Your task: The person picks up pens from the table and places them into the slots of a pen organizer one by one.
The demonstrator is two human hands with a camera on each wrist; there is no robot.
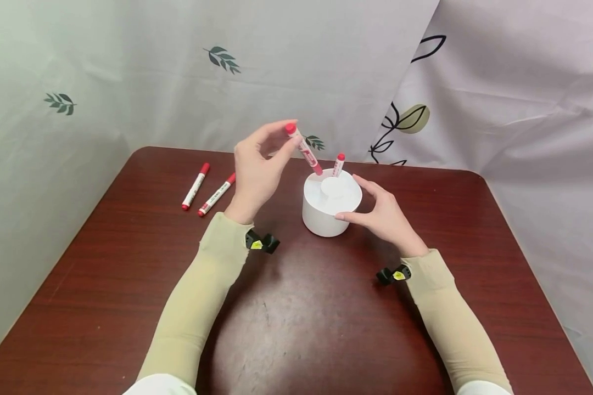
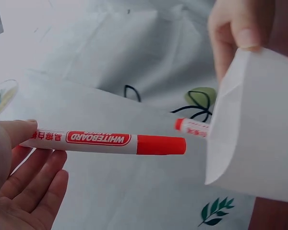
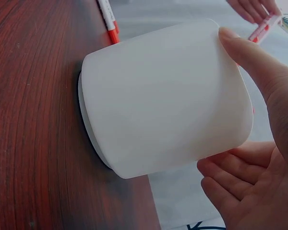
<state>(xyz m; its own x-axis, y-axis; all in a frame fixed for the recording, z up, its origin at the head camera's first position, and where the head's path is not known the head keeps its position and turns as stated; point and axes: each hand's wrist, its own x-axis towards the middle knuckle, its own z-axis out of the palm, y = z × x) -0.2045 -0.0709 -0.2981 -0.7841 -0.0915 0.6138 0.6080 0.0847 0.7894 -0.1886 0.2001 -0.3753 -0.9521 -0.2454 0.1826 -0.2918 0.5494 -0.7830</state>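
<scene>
My left hand (image 1: pixel 258 167) pinches a red-and-white whiteboard marker (image 1: pixel 305 150) near its upper end between thumb and fingers. The marker slants, its red cap pointing down over the rim of a round white pen holder (image 1: pixel 324 220). In the left wrist view the word WHITEBOARD shows on the held marker (image 2: pixel 101 142). My right hand (image 1: pixel 384 213) grips the holder from the right, thumb on the near rim and fingers round the far side. A second marker (image 1: pixel 338 165) leans inside the holder behind its raised round centre; its lower end is hidden.
Two more red-and-white markers, one farther left (image 1: pixel 195 186) and one beside my left wrist (image 1: pixel 217 195), lie on the dark red-brown table (image 1: pixel 296 340). A pale curtain (image 1: pixel 168 82) with leaf prints hangs behind the table.
</scene>
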